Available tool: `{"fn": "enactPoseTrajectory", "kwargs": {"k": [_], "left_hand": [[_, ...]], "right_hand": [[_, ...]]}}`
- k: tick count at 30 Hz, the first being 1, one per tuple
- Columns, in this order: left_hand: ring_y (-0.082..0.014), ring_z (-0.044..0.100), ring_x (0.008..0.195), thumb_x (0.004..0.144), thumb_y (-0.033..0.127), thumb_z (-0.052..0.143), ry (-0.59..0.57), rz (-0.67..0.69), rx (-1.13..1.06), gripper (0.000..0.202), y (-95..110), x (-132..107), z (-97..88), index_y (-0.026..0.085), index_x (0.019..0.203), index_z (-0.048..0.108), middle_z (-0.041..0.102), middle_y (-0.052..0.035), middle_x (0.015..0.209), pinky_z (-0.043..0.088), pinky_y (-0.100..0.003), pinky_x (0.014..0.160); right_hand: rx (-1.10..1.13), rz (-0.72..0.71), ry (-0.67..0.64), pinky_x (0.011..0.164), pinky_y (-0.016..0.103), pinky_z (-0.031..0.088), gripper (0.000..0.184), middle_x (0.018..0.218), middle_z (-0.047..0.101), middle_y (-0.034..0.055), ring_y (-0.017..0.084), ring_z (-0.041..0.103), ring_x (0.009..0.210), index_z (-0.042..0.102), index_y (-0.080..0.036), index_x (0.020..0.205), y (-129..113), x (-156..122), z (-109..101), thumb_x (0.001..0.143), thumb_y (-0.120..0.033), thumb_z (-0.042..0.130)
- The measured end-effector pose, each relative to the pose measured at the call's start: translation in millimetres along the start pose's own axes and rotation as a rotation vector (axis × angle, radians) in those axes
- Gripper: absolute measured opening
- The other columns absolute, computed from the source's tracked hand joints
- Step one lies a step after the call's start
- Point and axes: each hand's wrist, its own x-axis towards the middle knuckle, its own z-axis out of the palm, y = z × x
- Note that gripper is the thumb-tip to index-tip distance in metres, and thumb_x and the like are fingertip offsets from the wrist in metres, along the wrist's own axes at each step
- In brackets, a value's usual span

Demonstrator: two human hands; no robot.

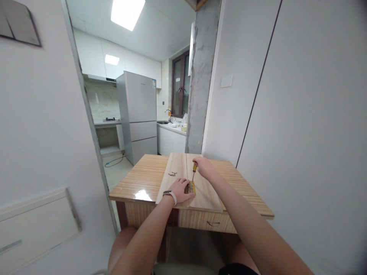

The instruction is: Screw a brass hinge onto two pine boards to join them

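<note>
Two pale wooden boards (pixel 176 165) lie side by side on the table, a dark seam between them. Across that seam, near the front, sits a brass-coloured hinge (pixel 192 188). My left hand (pixel 180 190), with a band on its wrist, rests on the boards and holds the hinge between thumb and fingers, covering part of it. A screwdriver (pixel 195 167) with a yellow and black handle is gripped in my right hand (pixel 202 167). It stands nearly upright, its tip down at the hinge's far end. Several small screws (pixel 172 174) lie loose on the left board.
The boards lie on a striped wooden table (pixel 137 175) with a drawer handle (pixel 213 223) at the front. A white wall (pixel 286 114) rises close on the right. Beyond the table are a grey fridge (pixel 142 101), a kitchen counter (pixel 173 128) and a cable (pixel 114 162) on the floor.
</note>
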Motion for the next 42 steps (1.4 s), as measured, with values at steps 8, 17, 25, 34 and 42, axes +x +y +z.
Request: {"fn": "enactPoseTrajectory", "kwargs": {"k": [8, 17, 25, 34, 42], "left_hand": [[-0.0340, 0.045, 0.130, 0.082, 0.077, 0.055, 0.004, 0.001, 0.003, 0.081, -0.1, 0.1, 1.0, 0.022, 0.141, 0.052, 0.054, -0.0119, 0.140, 0.035, -0.048, 0.112], [-0.0340, 0.045, 0.130, 0.082, 0.077, 0.054, 0.005, -0.002, 0.010, 0.081, -1.0, 0.2, 1.6, 0.022, 0.142, 0.052, 0.054, -0.0124, 0.140, 0.035, -0.048, 0.112], [-0.0333, 0.045, 0.130, 0.084, 0.074, 0.052, 0.017, 0.024, 0.033, 0.077, 1.5, -1.6, 1.7, 0.022, 0.141, 0.051, 0.054, -0.0121, 0.139, 0.034, -0.047, 0.112], [-0.0331, 0.044, 0.130, 0.085, 0.075, 0.051, 0.022, 0.025, 0.044, 0.078, 2.9, -2.6, 1.0, 0.022, 0.142, 0.050, 0.053, -0.0123, 0.139, 0.034, -0.048, 0.113], [-0.0330, 0.044, 0.130, 0.084, 0.075, 0.052, 0.022, 0.020, 0.044, 0.078, 3.3, -1.8, 1.2, 0.022, 0.142, 0.050, 0.054, -0.0124, 0.139, 0.034, -0.048, 0.113]], "right_hand": [[-0.056, 0.046, -0.017, 0.084, 0.027, 0.041, 0.019, 0.108, 0.072, 0.0114, 0.021, 0.064, 0.101, 0.069, -0.017, 0.105, -2.0, 0.6, -0.7, 0.099, -0.024, 0.052], [-0.101, 0.018, 0.000, 0.080, 0.027, 0.039, 0.022, 0.106, 0.070, 0.0106, 0.019, 0.064, 0.096, 0.069, -0.018, 0.100, 0.4, -0.8, 0.9, 0.100, -0.023, 0.048], [-0.057, -0.013, 0.005, 0.080, 0.026, 0.037, 0.024, 0.104, 0.071, 0.0094, 0.019, 0.063, 0.096, 0.066, -0.018, 0.105, 0.6, -7.3, 1.3, 0.098, -0.012, 0.045], [-0.052, 0.007, -0.004, 0.079, 0.026, 0.037, 0.016, 0.106, 0.070, 0.0087, 0.019, 0.062, 0.098, 0.065, -0.020, 0.102, -2.9, -2.1, 1.8, 0.098, -0.018, 0.050], [-0.018, 0.053, 0.052, 0.083, 0.026, 0.038, 0.014, 0.104, 0.071, 0.0090, 0.020, 0.062, 0.099, 0.064, -0.019, 0.104, -1.7, 0.7, 7.2, 0.096, -0.019, 0.052]]}}
